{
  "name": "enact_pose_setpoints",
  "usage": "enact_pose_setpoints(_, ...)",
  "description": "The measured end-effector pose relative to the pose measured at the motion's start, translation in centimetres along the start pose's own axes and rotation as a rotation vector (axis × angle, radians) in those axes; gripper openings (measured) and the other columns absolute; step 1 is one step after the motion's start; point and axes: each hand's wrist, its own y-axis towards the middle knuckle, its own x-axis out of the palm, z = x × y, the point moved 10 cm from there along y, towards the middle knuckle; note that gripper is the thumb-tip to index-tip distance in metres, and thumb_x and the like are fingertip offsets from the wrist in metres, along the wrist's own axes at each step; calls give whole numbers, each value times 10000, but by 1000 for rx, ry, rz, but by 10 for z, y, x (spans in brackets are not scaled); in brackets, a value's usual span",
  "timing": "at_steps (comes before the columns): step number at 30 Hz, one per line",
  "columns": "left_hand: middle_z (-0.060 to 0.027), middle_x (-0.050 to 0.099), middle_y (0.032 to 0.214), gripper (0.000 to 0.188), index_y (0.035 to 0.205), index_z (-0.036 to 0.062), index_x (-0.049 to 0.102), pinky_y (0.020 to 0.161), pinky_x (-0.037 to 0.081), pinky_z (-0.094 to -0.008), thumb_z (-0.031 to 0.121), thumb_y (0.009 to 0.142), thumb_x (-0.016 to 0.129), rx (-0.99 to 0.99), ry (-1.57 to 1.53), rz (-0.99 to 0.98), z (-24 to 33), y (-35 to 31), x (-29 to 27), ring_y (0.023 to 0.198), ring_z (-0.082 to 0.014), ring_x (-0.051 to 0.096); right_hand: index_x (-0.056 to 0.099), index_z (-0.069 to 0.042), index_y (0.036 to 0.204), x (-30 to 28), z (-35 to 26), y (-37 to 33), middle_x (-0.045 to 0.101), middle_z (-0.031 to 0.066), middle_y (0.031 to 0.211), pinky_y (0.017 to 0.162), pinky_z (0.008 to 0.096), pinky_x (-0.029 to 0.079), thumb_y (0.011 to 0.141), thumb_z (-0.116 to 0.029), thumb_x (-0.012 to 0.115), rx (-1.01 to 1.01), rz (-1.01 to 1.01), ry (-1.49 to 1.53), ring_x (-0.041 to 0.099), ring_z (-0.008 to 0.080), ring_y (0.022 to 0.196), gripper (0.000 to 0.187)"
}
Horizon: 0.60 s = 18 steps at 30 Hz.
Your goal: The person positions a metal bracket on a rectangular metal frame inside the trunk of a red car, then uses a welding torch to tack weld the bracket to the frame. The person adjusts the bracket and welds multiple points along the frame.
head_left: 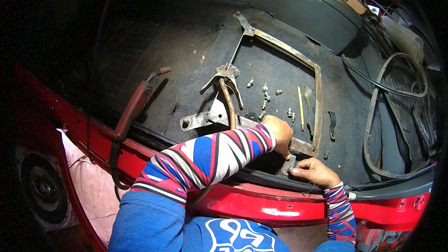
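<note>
The person leans over the red sill [261, 205] of a stripped car body and works on the dark carpeted floor [186, 51] inside it. A rusted metal frame [318, 93] lies flat on the carpet, its near rail running along the edge closest to the person.

The left hand [279, 133] rests on that near rail, fingers curled down over the metal and pressed together; what it may hold beneath the palm cannot be told. The right hand [313, 171] sits just beside it, lower and nearer the sill, with the fingertips pinching a small metal fitting [290, 164] at the frame's near edge. Both forearms wear striped sleeves of red, white and blue.

Inside the frame, several small bolts [265, 94] lie scattered on the carpet, with a yellow pencil [301, 107] to their right, parallel to the frame's right rail. A curved rusty rod [228, 102] rises from a bracket plate [205, 119] at the frame's left end, close by the left forearm.

Well to the left, a welding torch [133, 107] with a reddish handle lies across the floor edge, its cable hanging outside the body. To the right, a black cable [373, 81] and a loop of grey rubber seal [373, 126] lie on the carpet. A grey centre console [303, 14] stands beyond the frame.
</note>
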Motion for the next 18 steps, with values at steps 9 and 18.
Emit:
enact_pose_setpoints(9,-109,748,1199,713,1205,98,755,917,563,-449,648,753,794,17,-21,7,0,2,2,1123,-285,714,734,21,843,-12,-16,-3,590,0,628,566,309,426,946,-338,747,-48,101,-342,493,82,598,374)
enact_pose_setpoints(18,-156,765,1079,644,1091,100,792,823,591,-450,650,755,768,42,22,84,1,1,-3,1010,-328,743,790,-55,861,-21,-63,3,702,219,774,697,483,538,837,-549,741,-103,113,-824,702,400,762,497)
